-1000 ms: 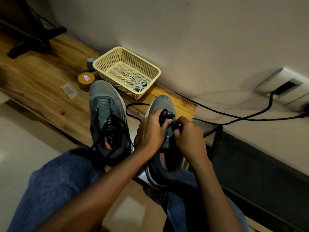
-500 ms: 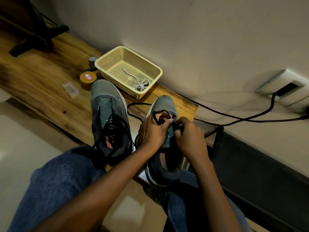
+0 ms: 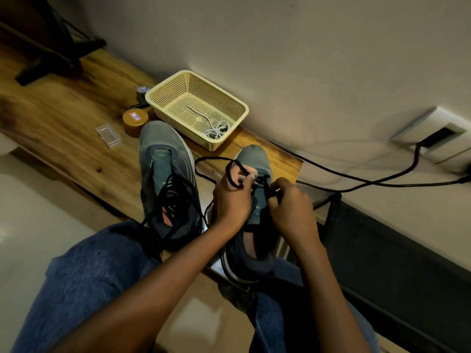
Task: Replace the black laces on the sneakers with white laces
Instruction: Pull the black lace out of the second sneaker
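A person seated at a wooden table (image 3: 63, 128) works on two grey sneakers that lie side by side at its near edge, toes pointing toward the wall. Both hands are close together over the right sneaker (image 3: 254, 161). The left hand (image 3: 230, 200) has its fingers curled, pinching a loop of black lace (image 3: 235, 174) and lifting it above the front of the shoe. The right hand (image 3: 290, 207) is curled tight against the tongue just beside it; it seems to pinch the same lace at the eyelets, though its fingertips are hidden in shadow. More of that lace trails in an arc onto the table between the shoes. The left sneaker (image 3: 163, 154) holds a loose tangle of black lace over its opening. Behind the shoes, near the wall, a cream plastic basket (image 3: 163, 98) contains coiled white laces (image 3: 216, 129). A small round brown tin (image 3: 135, 121) and a clear plastic box (image 3: 108, 135) sit to the basket's left.
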`<control>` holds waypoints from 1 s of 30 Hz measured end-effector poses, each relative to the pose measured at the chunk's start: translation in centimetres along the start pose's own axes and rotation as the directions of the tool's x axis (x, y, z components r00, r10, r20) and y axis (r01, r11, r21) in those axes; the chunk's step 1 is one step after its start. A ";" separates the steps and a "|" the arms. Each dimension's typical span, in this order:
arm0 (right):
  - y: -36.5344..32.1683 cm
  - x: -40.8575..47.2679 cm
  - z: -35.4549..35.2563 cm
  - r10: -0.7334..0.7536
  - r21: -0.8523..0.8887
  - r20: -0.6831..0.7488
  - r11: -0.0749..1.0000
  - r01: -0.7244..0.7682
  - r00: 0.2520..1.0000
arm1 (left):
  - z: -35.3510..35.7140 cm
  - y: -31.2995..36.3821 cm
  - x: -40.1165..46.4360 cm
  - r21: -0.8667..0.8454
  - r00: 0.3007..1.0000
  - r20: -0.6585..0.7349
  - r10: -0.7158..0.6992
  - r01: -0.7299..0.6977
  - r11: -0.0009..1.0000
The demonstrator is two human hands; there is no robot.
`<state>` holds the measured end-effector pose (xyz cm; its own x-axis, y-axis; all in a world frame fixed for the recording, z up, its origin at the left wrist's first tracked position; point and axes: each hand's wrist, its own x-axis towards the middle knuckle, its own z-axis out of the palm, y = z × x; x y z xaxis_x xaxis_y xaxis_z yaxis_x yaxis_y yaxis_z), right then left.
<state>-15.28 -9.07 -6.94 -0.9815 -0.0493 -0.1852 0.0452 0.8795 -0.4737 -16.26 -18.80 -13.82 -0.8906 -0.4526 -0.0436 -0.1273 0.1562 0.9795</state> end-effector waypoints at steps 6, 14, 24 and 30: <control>0.0 0.1 0.1 0.040 0.027 -0.008 0.999 -0.039 0.999 | -1.2 1.9 1.7 -0.251 0.972 -0.227 -0.065 0.006 0.968; 0.1 0.3 0.2 0.023 0.035 -0.029 0.999 -0.022 0.999 | -4.1 4.3 2.1 0.295 0.984 0.099 -0.148 0.113 0.949; -0.6 1.6 1.7 -0.126 -0.225 -0.009 0.967 0.121 0.992 | -4.5 6.0 -2.9 0.609 0.974 0.228 -0.010 -0.135 0.782; -1.3 2.3 1.5 -0.119 -0.255 -0.027 0.961 0.108 0.993 | -5.5 5.3 -3.6 0.670 0.929 0.365 0.066 -0.312 0.674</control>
<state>-17.28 -11.06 -8.07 -0.9845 -0.1410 -0.1043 -0.1105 0.9605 -0.2553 -11.30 -21.21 -7.41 -0.9949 -0.0891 -0.0476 -0.1006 0.8342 0.5422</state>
